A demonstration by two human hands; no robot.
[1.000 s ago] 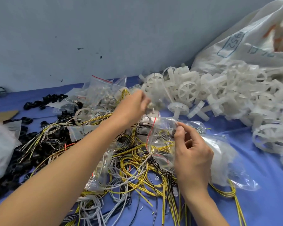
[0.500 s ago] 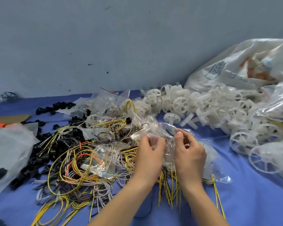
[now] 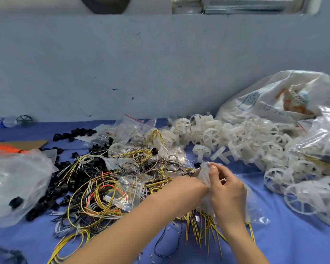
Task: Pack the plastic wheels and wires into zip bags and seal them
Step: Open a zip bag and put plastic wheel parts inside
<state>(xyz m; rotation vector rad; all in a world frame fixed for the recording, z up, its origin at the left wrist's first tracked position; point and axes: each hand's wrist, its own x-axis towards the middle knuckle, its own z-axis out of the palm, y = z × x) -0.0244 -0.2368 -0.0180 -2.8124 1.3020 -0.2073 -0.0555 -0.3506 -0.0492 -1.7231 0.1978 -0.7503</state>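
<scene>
At the left a clear bag [image 3: 17, 183] lies on the blue cloth [image 3: 293, 241], beside a heap of black parts [image 3: 65, 180]. The tangle of wires [image 3: 103, 189] sprawls in the middle, with yellow ends poking out near you beneath your wrists. Your left hand [image 3: 189, 185] has moved closer to the right one than half a second ago. Its fingers curl into the crumpled zip bag [image 3: 203, 173], held just above the wires. Your right hand [image 3: 228, 189] pinches the bag's top between thumb and forefinger. Farther right, plastic wheels [image 3: 236, 138] pile against a white sack [image 3: 274, 100].
</scene>
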